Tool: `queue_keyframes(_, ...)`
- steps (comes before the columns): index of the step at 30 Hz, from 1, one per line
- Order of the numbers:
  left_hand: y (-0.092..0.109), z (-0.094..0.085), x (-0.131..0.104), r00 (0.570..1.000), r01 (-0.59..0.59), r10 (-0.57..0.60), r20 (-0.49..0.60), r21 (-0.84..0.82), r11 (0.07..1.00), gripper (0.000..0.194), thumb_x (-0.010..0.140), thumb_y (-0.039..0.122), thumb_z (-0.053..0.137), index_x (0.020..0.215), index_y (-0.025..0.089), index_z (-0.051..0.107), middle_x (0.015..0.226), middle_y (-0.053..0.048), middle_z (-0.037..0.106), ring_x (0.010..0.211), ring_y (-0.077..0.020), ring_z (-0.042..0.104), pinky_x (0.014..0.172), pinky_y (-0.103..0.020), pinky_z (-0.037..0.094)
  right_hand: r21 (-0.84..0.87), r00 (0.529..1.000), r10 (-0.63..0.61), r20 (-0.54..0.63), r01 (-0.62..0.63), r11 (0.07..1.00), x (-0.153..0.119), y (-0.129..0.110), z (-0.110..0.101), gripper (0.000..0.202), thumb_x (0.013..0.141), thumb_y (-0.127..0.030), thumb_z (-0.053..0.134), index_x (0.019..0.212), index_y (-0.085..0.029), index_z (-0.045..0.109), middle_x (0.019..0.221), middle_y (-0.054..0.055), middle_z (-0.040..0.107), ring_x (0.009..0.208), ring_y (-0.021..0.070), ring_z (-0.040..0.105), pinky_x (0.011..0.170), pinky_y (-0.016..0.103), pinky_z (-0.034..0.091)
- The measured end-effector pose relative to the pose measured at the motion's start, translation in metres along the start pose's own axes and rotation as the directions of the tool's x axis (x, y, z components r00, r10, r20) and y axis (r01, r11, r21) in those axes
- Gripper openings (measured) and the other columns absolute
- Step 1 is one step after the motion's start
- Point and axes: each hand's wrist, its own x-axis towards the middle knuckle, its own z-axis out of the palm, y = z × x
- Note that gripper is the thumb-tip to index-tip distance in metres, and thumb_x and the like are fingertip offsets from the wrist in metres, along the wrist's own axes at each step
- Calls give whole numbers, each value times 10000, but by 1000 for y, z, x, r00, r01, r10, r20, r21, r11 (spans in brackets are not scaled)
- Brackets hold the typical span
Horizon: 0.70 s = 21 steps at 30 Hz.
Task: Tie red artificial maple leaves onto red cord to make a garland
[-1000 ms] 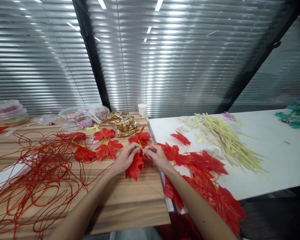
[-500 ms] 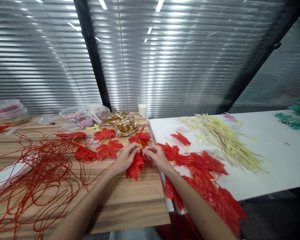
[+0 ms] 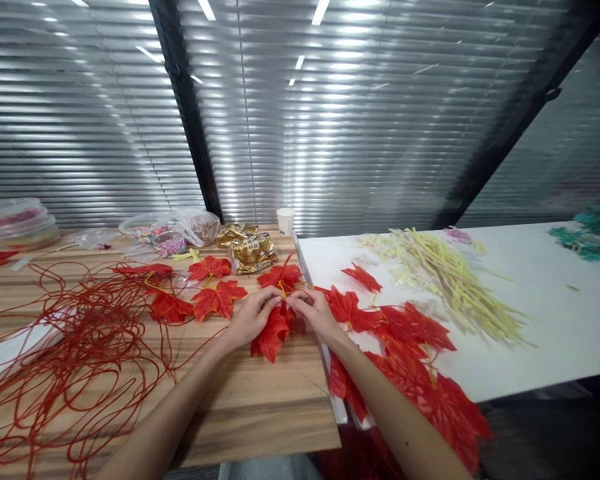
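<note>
My left hand and my right hand meet near the right edge of the wooden table, fingertips pinched close together. Between them is the yellow stem joint of red artificial maple leaves. One red leaf hangs below my left fingers, and another lies just beyond the fingertips. Thin red cord runs from a loose tangle on the left toward my hands. More red leaves lie left of my left hand. A string of joined leaves spreads beneath and beside my right forearm.
Gold foil packets, a paper cup and plastic bags stand along the back. Stacked clear tubs are at far left. Yellow strips lie on the white table, with green foliage at far right.
The leaf hanging below my left fingers has shifted very slightly. Both hands keep nearly the same place and pinch.
</note>
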Motion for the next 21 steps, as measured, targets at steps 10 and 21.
queue_keyframes(10,1,0,-1,1000,-3,3,10,22,1000,231,852,288,360,798,163,547,725,-15,559,694,-132,510,666,-239,400,-1,1000,-1,-21,1,1000,1,3,-1,161,673,-299,595,613,-151,588,551,-17,507,493,80,394,478,207,307)
queue_keyframes(21,4,-1,-2,1000,-10,9,29,14,1000,222,851,270,361,830,164,555,752,-23,575,707,-137,515,681,-247,405,-3,1000,14,-12,-14,1000,0,1,-1,190,683,-323,596,604,-152,570,495,-45,421,448,64,315,438,208,247)
